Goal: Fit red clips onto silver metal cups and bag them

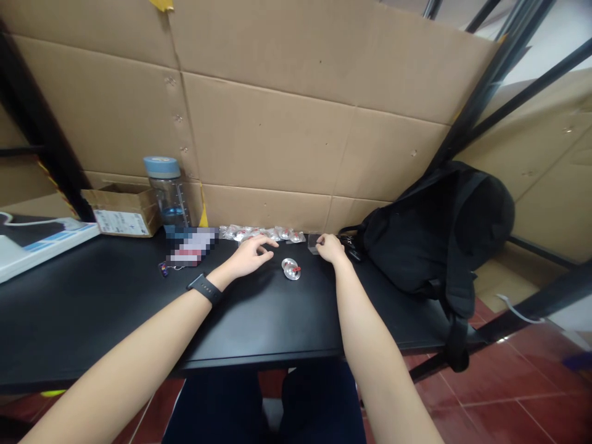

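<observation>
My left hand (252, 254), with a dark watch on the wrist, hovers over the black table; its fingers are apart and nothing is in them. A pair of small silver finger cymbals (291, 270) with red loops lies to the right of it, the two discs overlapping. My right hand (330, 248) is closed at the edge of a clear plastic bag (312, 244) near the back of the table. Behind my left hand runs a row of bagged cymbals (282, 234) in clear wrapping, partly hidden by the fingers.
A black backpack (425, 234) stands on the right, keys (350, 242) beside it. At the left are a water bottle (169, 197), an open cardboard box (124, 213) and a white power strip (50, 246). A cardboard wall (268, 135) closes off the back.
</observation>
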Available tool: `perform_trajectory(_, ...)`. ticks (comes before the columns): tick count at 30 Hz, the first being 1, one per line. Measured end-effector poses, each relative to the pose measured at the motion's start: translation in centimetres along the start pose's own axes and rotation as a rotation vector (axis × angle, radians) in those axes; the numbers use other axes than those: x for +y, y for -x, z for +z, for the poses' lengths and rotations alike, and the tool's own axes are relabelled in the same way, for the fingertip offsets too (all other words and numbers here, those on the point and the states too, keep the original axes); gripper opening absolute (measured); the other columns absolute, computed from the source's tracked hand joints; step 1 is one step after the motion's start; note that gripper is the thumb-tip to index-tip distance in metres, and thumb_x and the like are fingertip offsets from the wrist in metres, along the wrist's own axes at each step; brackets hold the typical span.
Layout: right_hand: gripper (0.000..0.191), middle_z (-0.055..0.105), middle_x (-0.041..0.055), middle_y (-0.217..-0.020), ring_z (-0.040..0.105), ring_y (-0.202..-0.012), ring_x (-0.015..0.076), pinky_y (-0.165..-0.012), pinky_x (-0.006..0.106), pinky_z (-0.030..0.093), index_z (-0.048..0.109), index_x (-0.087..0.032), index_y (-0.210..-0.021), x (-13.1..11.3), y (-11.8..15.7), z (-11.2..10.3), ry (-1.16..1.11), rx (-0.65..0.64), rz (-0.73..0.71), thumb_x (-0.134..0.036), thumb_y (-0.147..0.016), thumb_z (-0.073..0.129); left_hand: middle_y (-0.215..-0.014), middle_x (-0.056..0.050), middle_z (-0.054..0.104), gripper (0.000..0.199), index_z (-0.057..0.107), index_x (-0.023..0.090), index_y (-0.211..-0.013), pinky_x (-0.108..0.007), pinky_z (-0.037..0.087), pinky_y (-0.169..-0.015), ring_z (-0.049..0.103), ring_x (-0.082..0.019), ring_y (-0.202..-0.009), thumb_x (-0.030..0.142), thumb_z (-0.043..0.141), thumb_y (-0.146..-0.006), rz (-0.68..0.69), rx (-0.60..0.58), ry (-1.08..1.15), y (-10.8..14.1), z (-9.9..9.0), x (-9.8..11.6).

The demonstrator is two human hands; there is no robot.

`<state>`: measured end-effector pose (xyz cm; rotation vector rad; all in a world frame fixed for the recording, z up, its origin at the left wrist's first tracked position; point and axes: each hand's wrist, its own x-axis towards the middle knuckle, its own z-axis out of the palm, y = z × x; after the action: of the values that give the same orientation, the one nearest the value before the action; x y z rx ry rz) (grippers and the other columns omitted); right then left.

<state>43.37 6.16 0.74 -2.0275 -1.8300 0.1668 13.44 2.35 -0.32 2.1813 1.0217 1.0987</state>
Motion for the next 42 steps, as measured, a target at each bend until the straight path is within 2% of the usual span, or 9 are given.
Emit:
perform_trajectory(5,0.027,0.062,0.0123,-0.136,0.052,-0.128,0.0389,-0.104,0.061,0.038,0.075,-0.027,-0.11,-0.8,0.6,0.0,0.088,-0.164,-0.047,-0.033,-0.087,0.063,-0.115,-0.008,0.07,0.026,0.072,0.02,-0.108,-0.033,0.057,-0.078,0.071,-0.018,-0.08,0.03,0.062,-0.087,0.007,0.001,-0.044,0.0,-0.1,0.4)
perform_trajectory(13,0.043,0.053,0.0151,-0.149,0.043,-0.138,0.0406,-0.105,0.067,0.035,0.064,-0.027,-0.133,-1.0,0.0,1.7,0.118,-0.14,-0.06,-0.044,-0.096,0.053,-0.113,-0.007,0.071,0.025,0.073,0.02,-0.107,-0.033,0.056,-0.078,0.071,-0.017,-0.08,0.028,0.062,-0.087,0.01,-0.027,-0.058,0.0,-0.1,0.6)
perform_trajectory(20,0.062,0.03,0.0163,-0.166,0.027,-0.151,0.0374,-0.113,0.068,0.026,0.04,-0.024,-0.154,-1.6,0.0,1.7,0.102,-0.149,-0.018,-0.045,-0.097,0.052,-0.111,-0.007,0.071,0.024,0.072,0.019,-0.106,-0.032,0.055,-0.079,0.071,-0.017,-0.079,0.027,0.06,-0.088,0.016,-0.056,-0.087,0.1,-0.2,0.8)
perform_trajectory(22,0.054,0.043,0.0162,-0.159,0.039,-0.145,0.0341,-0.112,0.057,0.033,0.051,-0.022,-0.146,-1.9,0.4,0.9,0.072,-0.122,-0.082,-0.038,-0.095,0.056,-0.11,-0.006,0.072,0.023,0.072,0.02,-0.106,-0.032,0.055,-0.08,0.071,-0.017,-0.08,0.027,0.06,-0.088,0.023,-0.063,-0.098,0.2,-0.2,0.9)
perform_trajectory(24,0.036,0.065,0.0142,-0.134,0.06,-0.123,0.0271,-0.1,0.041,0.045,0.066,-0.019,-0.126,-2.5,1.0,-0.3,-0.023,-0.159,-0.206,-0.034,-0.094,0.057,-0.109,-0.005,0.072,0.023,0.072,0.02,-0.106,-0.031,0.054,-0.08,0.071,-0.017,-0.081,0.026,0.06,-0.088,0.031,-0.069,-0.106,0.2,-0.2,1.0)
perform_trajectory(27,0.033,0.075,0.0065,-0.091,0.067,-0.082,0.0181,-0.073,0.026,0.047,0.074,-0.016,-0.097,-3.5,2.1,-2.1,-0.176,-0.376,-0.402,-0.047,-0.089,0.065,-0.109,-0.005,0.072,0.023,0.071,0.02,-0.106,-0.031,0.054,-0.079,0.071,-0.017,-0.081,0.025,0.059,-0.088,0.046,-0.077,-0.116,0.2,-0.3,1.2)
perform_trajectory(31,0.031,0.074,0.0004,-0.079,0.063,-0.071,0.0149,-0.062,0.023,0.041,0.076,-0.019,-0.084,-5.1,3.5,-3.3,-0.089,-0.569,-0.467,-0.042,-0.066,0.087,-0.108,-0.006,0.071,0.023,0.071,0.019,-0.106,-0.031,0.054,-0.077,0.071,-0.017,-0.079,0.024,0.058,-0.088,0.054,-0.088,-0.118,0.2,-0.3,1.3)
perform_trajectory(37,0.013,0.073,0.0003,-0.073,0.061,-0.068,0.0145,-0.06,0.024,0.039,0.076,-0.019,-0.075,-6.2,4.3,-3.0,-0.019,-0.554,-0.425,-0.029,-0.07,0.082,-0.108,-0.006,0.072,0.022,0.072,0.019,-0.105,-0.03,0.053,-0.076,0.07,-0.017,-0.08,0.025,0.059,-0.088,0.068,-0.104,-0.14,0.2,-0.2,1.1)
perform_trajectory(42,0.009,0.071,-0.0001,-0.072,0.06,-0.067,0.0139,-0.061,0.023,0.041,0.075,-0.018,-0.076,-5.9,4.0,-2.8,-0.126,-0.577,-0.528,-0.026,-0.074,0.078,-0.102,-0.006,0.075,0.021,0.073,0.018,-0.103,-0.03,0.051,-0.077,0.069,-0.019,-0.083,0.024,0.059,-0.088,0.059,-0.145,-0.164,0.2,-0.2,1.3)
